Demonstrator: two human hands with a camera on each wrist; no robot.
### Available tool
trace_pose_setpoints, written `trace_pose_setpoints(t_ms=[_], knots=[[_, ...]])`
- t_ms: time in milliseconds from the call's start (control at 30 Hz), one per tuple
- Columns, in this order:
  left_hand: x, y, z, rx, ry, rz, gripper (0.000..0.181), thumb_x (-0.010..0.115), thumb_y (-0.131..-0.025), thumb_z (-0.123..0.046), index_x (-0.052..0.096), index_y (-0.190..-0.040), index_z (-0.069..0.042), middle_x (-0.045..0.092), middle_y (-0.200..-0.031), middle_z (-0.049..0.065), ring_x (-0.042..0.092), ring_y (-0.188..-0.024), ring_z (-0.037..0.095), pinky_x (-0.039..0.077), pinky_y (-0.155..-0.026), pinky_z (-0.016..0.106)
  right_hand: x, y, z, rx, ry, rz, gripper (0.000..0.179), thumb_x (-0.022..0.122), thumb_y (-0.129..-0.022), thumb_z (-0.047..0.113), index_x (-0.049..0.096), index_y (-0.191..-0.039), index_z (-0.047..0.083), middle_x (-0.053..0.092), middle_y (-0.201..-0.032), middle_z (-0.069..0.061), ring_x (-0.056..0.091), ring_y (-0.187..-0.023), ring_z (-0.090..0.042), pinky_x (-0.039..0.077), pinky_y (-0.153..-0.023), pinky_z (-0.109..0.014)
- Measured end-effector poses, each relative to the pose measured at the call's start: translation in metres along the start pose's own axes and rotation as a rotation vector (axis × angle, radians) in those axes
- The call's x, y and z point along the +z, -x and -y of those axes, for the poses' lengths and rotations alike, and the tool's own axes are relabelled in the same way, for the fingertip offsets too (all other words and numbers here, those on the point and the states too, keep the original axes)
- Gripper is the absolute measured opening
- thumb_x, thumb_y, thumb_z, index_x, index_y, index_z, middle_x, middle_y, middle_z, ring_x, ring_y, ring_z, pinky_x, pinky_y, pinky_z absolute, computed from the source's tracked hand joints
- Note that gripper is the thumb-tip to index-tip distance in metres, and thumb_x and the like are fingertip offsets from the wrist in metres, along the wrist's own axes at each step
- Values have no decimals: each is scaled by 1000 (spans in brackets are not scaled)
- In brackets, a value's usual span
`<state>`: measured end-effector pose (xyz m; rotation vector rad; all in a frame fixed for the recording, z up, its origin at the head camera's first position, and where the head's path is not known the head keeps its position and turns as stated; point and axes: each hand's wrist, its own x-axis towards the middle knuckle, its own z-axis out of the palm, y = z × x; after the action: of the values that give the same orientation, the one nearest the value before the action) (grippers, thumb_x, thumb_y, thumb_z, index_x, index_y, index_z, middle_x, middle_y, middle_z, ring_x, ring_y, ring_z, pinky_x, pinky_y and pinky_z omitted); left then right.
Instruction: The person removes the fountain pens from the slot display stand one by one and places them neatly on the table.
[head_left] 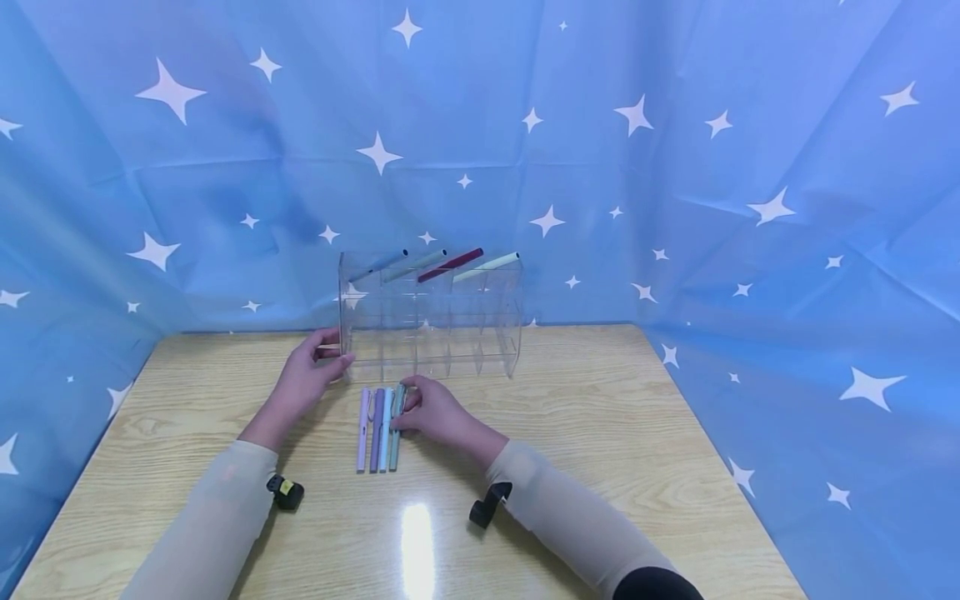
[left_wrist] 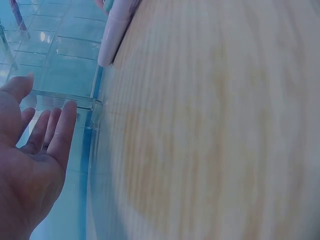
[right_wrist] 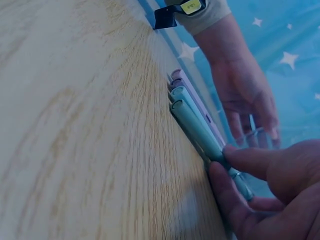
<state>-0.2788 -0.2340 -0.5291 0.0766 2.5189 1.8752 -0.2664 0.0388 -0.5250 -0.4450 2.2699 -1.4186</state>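
A green pen [head_left: 397,427] lies at the right end of a short row on the table, and my right hand [head_left: 438,414] pinches it between thumb and fingers near its far end. Beside it lie a light blue pen [head_left: 386,433], a purple pen [head_left: 377,433] and a lilac pen [head_left: 363,433], side by side. My left hand [head_left: 303,375] is at the left end of a clear compartmented pen rack [head_left: 431,367]. In the left wrist view its fingers [left_wrist: 64,132] are extended against the rack's end, thumb apart from them.
In the rack's top row lean a dark blue pen [head_left: 386,264], a grey-green pen [head_left: 420,264], a dark red pen [head_left: 452,264] and a pale mint pen [head_left: 487,266]. A blue star-patterned curtain [head_left: 480,108] hangs behind the wooden table [head_left: 600,417].
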Motion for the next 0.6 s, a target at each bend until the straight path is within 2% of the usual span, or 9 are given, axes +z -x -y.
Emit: trace_pose_setpoints(t_ms=[233, 600], knots=[[1, 0, -1, 7, -4, 0, 67, 73, -111, -26, 42, -166, -4, 54, -153, 26, 54, -142, 43, 65, -97, 28, 0, 1, 1, -5, 87, -12, 77, 92, -91, 8, 53, -157, -6, 67, -112, -9, 64, -90, -13, 63, -77, -24], [2, 1, -2, 9, 3, -2, 67, 73, -110, -25, 42, -166, -3, 54, -153, 27, 53, -143, 43, 64, -98, 28, -1, 2, -2, -1, 77, -21, 82, 93, -90, 9, 51, -159, -6, 68, -115, -10, 67, -92, -14, 64, -81, -26]])
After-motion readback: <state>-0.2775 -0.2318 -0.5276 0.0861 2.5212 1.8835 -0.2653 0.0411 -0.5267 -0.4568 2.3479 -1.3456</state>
